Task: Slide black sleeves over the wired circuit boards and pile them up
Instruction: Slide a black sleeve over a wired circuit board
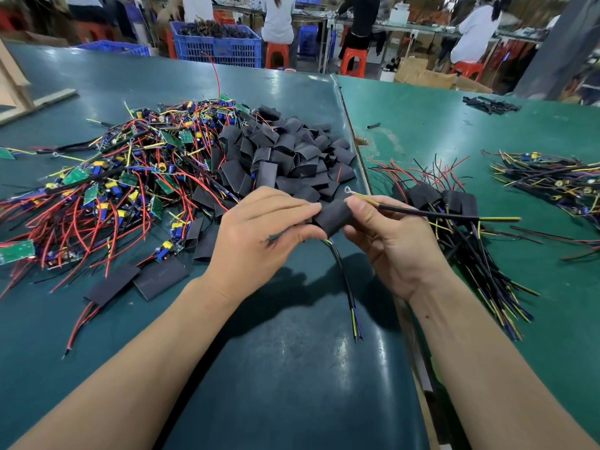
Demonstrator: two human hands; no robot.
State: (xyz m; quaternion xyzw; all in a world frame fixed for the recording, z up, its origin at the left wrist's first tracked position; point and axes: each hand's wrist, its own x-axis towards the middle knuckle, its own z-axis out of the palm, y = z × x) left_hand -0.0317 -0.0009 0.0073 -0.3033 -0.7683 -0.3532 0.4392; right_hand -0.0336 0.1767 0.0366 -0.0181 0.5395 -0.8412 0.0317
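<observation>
Both my hands hold one black sleeve (334, 216) above the dark green table (292, 368). My left hand (259, 235) pinches its left end between thumb and fingers. My right hand (386, 235) grips its right end together with a black cable (431, 215) that sticks out to the right. A thin wire with a ring terminal (348, 190) rises above the sleeve, and a black lead (344, 280) with coloured tips hangs below. The board inside is hidden. A heap of loose black sleeves (289, 154) lies behind, a tangle of bare wired boards (107, 186) to its left. Sleeved boards are piled (454, 206) at right.
Two flat sleeves (136, 280) lie near the front left. Another wire bundle (552, 180) lies at the far right, with more black pieces (490, 105) behind it. A seam (357, 151) divides the two table surfaces. Blue crates (217, 43) and seated people are beyond the table.
</observation>
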